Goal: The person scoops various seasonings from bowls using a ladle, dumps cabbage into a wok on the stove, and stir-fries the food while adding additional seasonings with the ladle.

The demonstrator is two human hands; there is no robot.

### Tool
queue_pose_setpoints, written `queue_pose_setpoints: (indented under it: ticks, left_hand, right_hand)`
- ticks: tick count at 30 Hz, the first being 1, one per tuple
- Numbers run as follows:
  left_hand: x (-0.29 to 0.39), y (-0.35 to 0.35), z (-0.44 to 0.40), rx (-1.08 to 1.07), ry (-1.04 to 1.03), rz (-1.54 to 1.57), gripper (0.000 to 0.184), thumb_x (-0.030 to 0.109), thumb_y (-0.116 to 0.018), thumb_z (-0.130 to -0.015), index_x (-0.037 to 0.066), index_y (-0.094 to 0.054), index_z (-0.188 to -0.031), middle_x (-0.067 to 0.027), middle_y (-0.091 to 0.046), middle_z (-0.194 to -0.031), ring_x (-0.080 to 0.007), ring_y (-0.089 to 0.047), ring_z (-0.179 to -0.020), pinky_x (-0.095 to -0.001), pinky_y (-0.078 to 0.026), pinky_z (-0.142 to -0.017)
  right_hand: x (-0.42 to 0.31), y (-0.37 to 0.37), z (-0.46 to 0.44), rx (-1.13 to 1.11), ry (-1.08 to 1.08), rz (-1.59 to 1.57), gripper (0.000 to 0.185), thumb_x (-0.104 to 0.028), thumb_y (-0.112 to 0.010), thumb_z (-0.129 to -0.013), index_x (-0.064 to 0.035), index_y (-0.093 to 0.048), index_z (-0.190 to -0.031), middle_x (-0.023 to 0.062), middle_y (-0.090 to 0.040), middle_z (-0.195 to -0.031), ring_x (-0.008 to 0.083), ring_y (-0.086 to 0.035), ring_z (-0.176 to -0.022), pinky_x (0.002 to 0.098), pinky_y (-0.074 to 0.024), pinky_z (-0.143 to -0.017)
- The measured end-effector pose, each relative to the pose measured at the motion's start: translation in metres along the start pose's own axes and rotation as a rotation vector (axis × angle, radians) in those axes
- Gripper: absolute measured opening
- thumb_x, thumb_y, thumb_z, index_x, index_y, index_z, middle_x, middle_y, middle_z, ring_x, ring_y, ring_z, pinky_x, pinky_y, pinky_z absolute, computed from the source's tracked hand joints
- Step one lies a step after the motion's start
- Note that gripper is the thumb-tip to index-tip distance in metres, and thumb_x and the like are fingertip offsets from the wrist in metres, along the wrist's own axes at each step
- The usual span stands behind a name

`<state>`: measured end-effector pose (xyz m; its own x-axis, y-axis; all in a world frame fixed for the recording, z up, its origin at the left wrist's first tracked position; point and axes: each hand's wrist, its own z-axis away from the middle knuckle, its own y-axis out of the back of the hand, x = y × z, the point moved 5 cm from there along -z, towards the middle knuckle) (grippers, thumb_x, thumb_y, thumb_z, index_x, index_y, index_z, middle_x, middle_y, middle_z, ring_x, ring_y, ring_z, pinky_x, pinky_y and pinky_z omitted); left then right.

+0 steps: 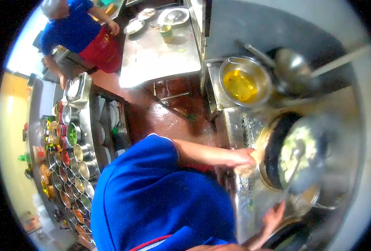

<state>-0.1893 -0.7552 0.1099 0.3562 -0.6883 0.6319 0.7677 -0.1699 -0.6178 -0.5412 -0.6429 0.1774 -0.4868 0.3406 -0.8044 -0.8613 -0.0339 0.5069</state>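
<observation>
My left hand [243, 158] is closed at the near side of the stove, with a pale, cloth-like piece [245, 170] under it. What it grips there, perhaps the wok's handle, I cannot make out. A blurred wok [321, 167] hangs tilted beside the black burner ring [275, 144]. Inside it lies pale green-white chopped food [292, 144]. My right hand [274, 215] is wrapped round the shaft of a ladle [294, 173], whose head rests among the food.
A metal bowl of yellow oil [240, 85] stands beyond the burner, near a strainer [292, 65]. Another wok [288, 236] sits nearby. Several ingredient tins [79, 152] fill the counter behind. A person in a red apron [104, 50] stands by a steel table [160, 58] with plates.
</observation>
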Motion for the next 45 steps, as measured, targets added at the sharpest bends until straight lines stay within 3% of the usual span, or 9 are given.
queue_pose_setpoints:
  ticks: [3,6,20,35,36,37,39,41,45]
  left_hand:
    - [-0.003,-0.040,-0.020,-0.044,-0.056,0.272,0.043,0.011,-0.065,-0.084,-0.001,-0.050,-0.122,-0.0081,-0.063,-0.087,-0.0195,-0.062,-0.070,-0.0375,-0.053,-0.061]
    - [-0.031,-0.063,-0.089,-0.284,-0.091,0.527,0.017,0.016,-0.060,-0.091,0.006,-0.053,-0.103,-0.0064,-0.057,-0.069,-0.0205,-0.056,-0.057,-0.0389,-0.048,-0.050]
    - [0.005,-0.089,-0.114,0.694,-0.283,-0.130,0.045,0.017,-0.066,-0.081,-0.002,-0.055,-0.120,-0.0186,-0.066,-0.106,-0.0288,-0.068,-0.089,-0.0376,-0.055,-0.072]
    - [0.010,-0.107,-0.073,0.589,-0.163,-0.298,0.036,0.005,-0.053,-0.085,0.000,-0.052,-0.121,-0.0229,-0.065,-0.103,-0.0346,-0.067,-0.093,-0.0454,-0.053,-0.074]
    - [0.014,-0.110,-0.058,0.559,-0.187,-0.274,0.036,0.005,-0.054,-0.085,-0.001,-0.052,-0.120,-0.0235,-0.064,-0.105,-0.0347,-0.066,-0.096,-0.0453,-0.053,-0.077]
    - [0.020,-0.113,-0.043,0.533,-0.213,-0.249,0.037,0.005,-0.054,-0.084,-0.001,-0.052,-0.120,-0.0241,-0.064,-0.106,-0.0347,-0.066,-0.099,-0.0452,-0.053,-0.080]
    - [0.028,-0.113,-0.035,0.508,-0.200,-0.249,0.042,0.006,-0.055,-0.084,-0.003,-0.050,-0.125,-0.0240,-0.064,-0.108,-0.0348,-0.065,-0.101,-0.0436,-0.053,-0.084]
    - [0.020,-0.110,-0.063,0.559,-0.245,-0.349,0.046,0.008,-0.057,-0.084,-0.003,-0.049,-0.127,-0.0235,-0.064,-0.109,-0.0342,-0.065,-0.101,-0.0415,-0.054,-0.085]
    - [-0.006,-0.091,-0.076,0.381,-0.287,-0.256,0.029,0.010,-0.059,-0.089,0.002,-0.050,-0.116,-0.0165,-0.061,-0.090,-0.0271,-0.062,-0.076,-0.0432,-0.052,-0.066]
  right_hand:
    - [-0.059,-0.009,-0.028,0.256,0.009,0.016,0.072,0.008,-0.051,-0.084,0.0010,-0.028,-0.153,0.0224,-0.038,-0.154,0.0320,-0.040,-0.140,0.0367,-0.0320,-0.114]
    - [-0.022,-0.012,-0.073,0.368,0.226,0.375,0.069,0.008,-0.048,-0.087,0.0012,-0.027,-0.153,0.0254,-0.038,-0.152,0.0341,-0.040,-0.140,0.0385,-0.0327,-0.115]
    - [0.011,-0.021,0.043,0.103,0.120,0.245,0.089,0.020,-0.049,-0.073,-0.0107,-0.031,-0.154,0.0208,-0.046,-0.147,0.0325,-0.045,-0.136,0.0386,-0.0339,-0.113]
    - [-0.037,0.076,0.115,0.005,-0.069,-0.221,0.074,0.015,-0.048,-0.079,-0.0045,-0.039,-0.150,0.0107,-0.051,-0.143,0.0229,-0.054,-0.124,0.0357,-0.0438,-0.103]
    - [-0.073,0.103,0.148,-0.062,-0.529,-0.210,0.071,0.010,-0.048,-0.090,-0.0187,-0.036,-0.154,0.0148,-0.041,-0.152,0.0210,-0.042,-0.138,0.0291,-0.0379,-0.109]
    - [-0.099,0.117,0.152,-0.080,-0.185,-0.122,0.063,0.008,-0.050,-0.091,-0.0083,-0.039,-0.150,0.0163,-0.060,-0.133,0.0302,-0.060,-0.113,0.0413,-0.0488,-0.097]
    - [-0.117,0.128,0.153,-0.170,-0.348,-0.092,0.065,0.010,-0.049,-0.090,-0.0056,-0.036,-0.152,0.0174,-0.054,-0.140,0.0313,-0.055,-0.122,0.0420,-0.0450,-0.103]
    - [-0.106,0.111,0.098,-0.296,0.109,0.250,0.066,0.015,-0.052,-0.082,-0.0029,-0.045,-0.145,0.0124,-0.055,-0.139,0.0220,-0.054,-0.125,0.0349,-0.0436,-0.105]
    - [-0.088,0.079,0.037,-0.048,0.001,0.447,0.063,0.005,-0.053,-0.084,-0.0079,-0.046,-0.146,0.0192,-0.066,-0.120,0.0198,-0.065,-0.094,0.0326,-0.0516,-0.086]
